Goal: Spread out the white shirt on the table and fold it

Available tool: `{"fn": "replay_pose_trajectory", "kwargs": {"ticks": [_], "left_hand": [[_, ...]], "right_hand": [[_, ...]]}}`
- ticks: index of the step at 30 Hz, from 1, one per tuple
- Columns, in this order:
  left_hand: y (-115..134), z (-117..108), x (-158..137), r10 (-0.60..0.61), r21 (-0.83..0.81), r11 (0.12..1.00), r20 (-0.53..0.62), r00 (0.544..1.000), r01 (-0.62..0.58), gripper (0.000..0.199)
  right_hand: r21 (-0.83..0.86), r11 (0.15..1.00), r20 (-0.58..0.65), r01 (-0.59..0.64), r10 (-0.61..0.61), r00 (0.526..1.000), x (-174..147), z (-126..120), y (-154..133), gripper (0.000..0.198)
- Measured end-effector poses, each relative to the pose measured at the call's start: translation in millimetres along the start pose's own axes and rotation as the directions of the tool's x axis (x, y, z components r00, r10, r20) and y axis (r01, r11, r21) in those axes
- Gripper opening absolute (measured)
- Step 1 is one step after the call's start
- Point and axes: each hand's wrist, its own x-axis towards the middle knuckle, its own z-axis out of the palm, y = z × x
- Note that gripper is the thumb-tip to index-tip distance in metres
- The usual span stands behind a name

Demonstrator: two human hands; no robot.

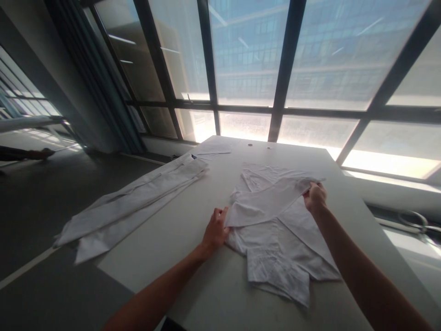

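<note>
A white garment [272, 236] lies partly folded on the white table [203, 202], with a long sleeve-like piece [268, 202] laid across it. My left hand [216, 228] is closed on the near left end of that piece. At the opposite end, upper right, my right hand [315, 196] pinches the cloth between thumb and fingers. Between my hands the piece is stretched fairly flat. A gathered, wrinkled part of the garment [280, 278] sticks out toward me. My fingertips are partly hidden by the fabric.
Long white folded cloths [138, 204] lie along the table's left side and hang past its edge. A thin white sheet [215, 148] and a small round dark spot [250, 145] are at the far end. Large windows stand behind. Cables [415, 223] are at right.
</note>
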Motion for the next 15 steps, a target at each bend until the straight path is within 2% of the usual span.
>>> {"fn": "replay_pose_trajectory", "kwargs": {"ticks": [3,6,10,12,13,15], "left_hand": [[4.6,0.0,3.5,0.029,-0.083,0.996,0.008,1.000,-0.028,0.076],[11.8,-3.7,0.5,0.211,-0.102,0.973,0.034,0.977,-0.206,0.072],[18.9,-10.0,-8.8,0.448,-0.160,0.893,0.203,0.871,-0.421,0.073],[19.9,-13.5,-11.9,0.501,-0.224,0.863,0.268,0.823,-0.453,0.071],[19.4,-15.4,-11.8,0.511,-0.258,0.856,0.279,0.813,-0.449,0.065],[15.8,-19.0,-5.8,0.492,-0.311,0.857,0.253,0.833,-0.411,0.047]], "right_hand": [[0.070,0.996,-0.005,-0.047,0.047,0.999,7.8,7.1,-4.8,0.026],[0.130,0.988,0.003,-0.082,0.083,0.997,20.2,15.1,-14.7,0.023],[0.118,0.987,0.033,-0.110,0.107,0.994,41.7,23.1,-20.5,0.026],[0.075,0.988,0.059,-0.131,0.127,0.990,50.7,24.8,-16.4,0.028],[0.050,0.989,0.073,-0.140,0.137,0.988,54.1,24.7,-12.7,0.029],[0.006,0.987,0.099,-0.160,0.158,0.982,58.2,22.2,-3.2,0.031]]}}
